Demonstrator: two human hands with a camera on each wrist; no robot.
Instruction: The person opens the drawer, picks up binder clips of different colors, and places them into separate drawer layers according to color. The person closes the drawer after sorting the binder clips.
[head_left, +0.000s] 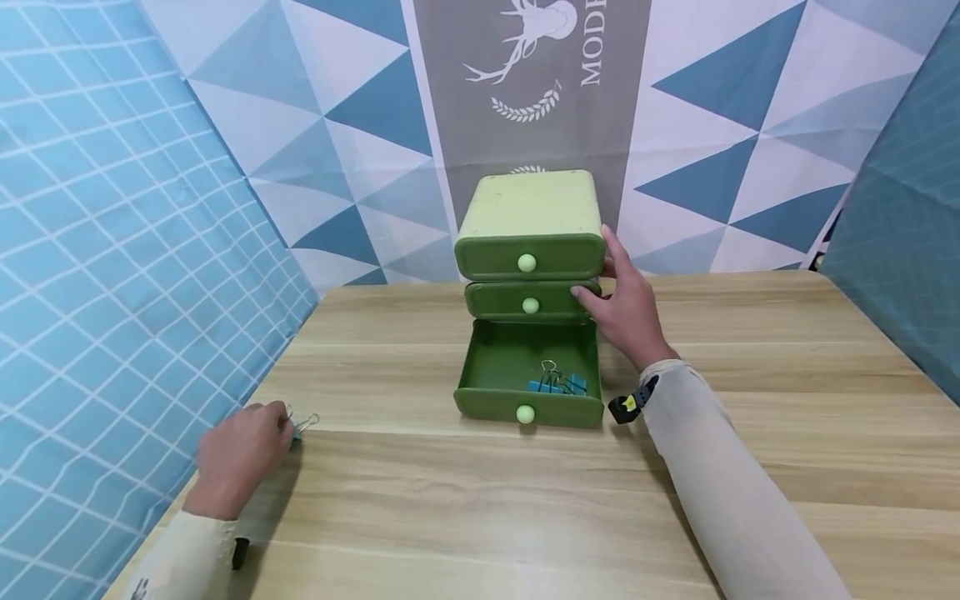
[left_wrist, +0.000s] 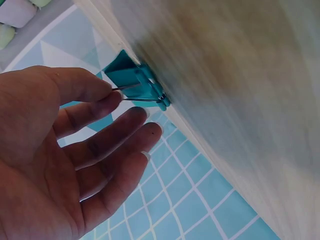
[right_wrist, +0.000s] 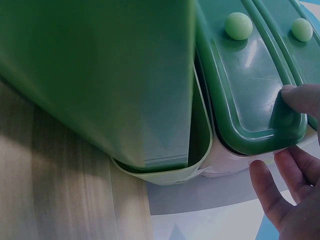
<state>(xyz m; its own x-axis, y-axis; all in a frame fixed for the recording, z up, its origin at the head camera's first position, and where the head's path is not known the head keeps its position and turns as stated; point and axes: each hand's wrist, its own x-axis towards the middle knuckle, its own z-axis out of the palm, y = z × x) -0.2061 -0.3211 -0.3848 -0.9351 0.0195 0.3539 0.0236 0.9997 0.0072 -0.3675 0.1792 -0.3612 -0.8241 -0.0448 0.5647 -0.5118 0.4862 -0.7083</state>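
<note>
My left hand (head_left: 243,450) is at the table's left side, thumb and index finger pinching a wire handle of a blue binder clip (left_wrist: 131,82). The clip is right at the tabletop in the left wrist view, while the other fingers stay loosely bent. My right hand (head_left: 630,312) holds the right side of a green drawer unit (head_left: 536,204), thumb on the front of the middle drawer (right_wrist: 252,85) and fingers along the side. The bottom drawer (head_left: 491,358) is pulled out, with several blue binder clips (head_left: 558,383) inside near its front right. Both upper drawers are closed.
The wooden table (head_left: 405,483) runs under both arms. A blue checked cloth (head_left: 112,275) stands along the left edge, a triangle-patterned cloth (head_left: 360,125) hangs behind the unit, and a teal cloth (head_left: 900,217) is at the right.
</note>
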